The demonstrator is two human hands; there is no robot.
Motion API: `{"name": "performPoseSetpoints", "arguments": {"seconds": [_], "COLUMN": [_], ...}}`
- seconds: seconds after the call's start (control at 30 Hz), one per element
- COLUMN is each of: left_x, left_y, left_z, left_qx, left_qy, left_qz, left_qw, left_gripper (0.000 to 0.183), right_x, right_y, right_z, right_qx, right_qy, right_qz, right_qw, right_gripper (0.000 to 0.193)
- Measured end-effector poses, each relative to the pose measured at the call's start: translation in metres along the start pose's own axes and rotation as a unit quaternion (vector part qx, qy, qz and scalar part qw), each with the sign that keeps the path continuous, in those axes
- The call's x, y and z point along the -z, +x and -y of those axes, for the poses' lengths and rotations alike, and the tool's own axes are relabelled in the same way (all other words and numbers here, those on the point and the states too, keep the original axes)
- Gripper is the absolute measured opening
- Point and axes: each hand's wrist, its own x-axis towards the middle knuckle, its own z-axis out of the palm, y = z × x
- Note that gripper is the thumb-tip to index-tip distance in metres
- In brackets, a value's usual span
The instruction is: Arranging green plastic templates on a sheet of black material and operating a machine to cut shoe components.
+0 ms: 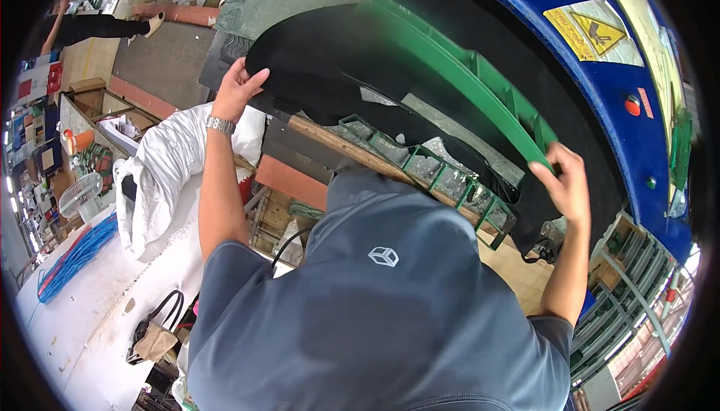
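Note:
A long, curved green metal cutting die (480, 96) slants over the black sheet material (315, 51). My right hand (566, 182) is closed round its near right end. The die's far end is smeared by motion. At the left, my left hand (236, 92) holds the rounded edge of the black sheet between thumb and fingers. A second green cutting die (427, 165), with several open cells, lies close to my body beside a wooden strip (360, 153). Pale grey board shows through gaps in the black sheet.
A blue machine body (592, 88) with a yellow warning label (596, 30) and a red button (633, 105) curves along the right. White sacking (169, 163), a blue cord bundle (75, 257) and a fan (79, 195) stand left. Another person's leg (112, 28) shows far left.

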Motion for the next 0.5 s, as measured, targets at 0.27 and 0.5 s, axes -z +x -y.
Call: {"name": "performPoseSetpoints", "arguments": {"seconds": [0.27,0.5], "left_x": [0.022,0.043], "left_y": [0.021,0.038], "left_z": [-0.02,-0.023], "left_qx": [-0.13,-0.057], "left_qy": [0.15,0.534], "left_qz": [-0.138,-0.113], "left_qw": [0.97,0.836], "left_gripper": [0.028,0.041], "right_x": [-0.097,-0.122], "right_y": [0.032,0.043], "right_z": [-0.07,-0.075], "right_qx": [0.109,0.153], "right_qy": [-0.162,-0.192], "right_qz": [-0.116,-0.115], "right_qw": [0.974,0.962], "right_gripper": [0.032,0.031]}}
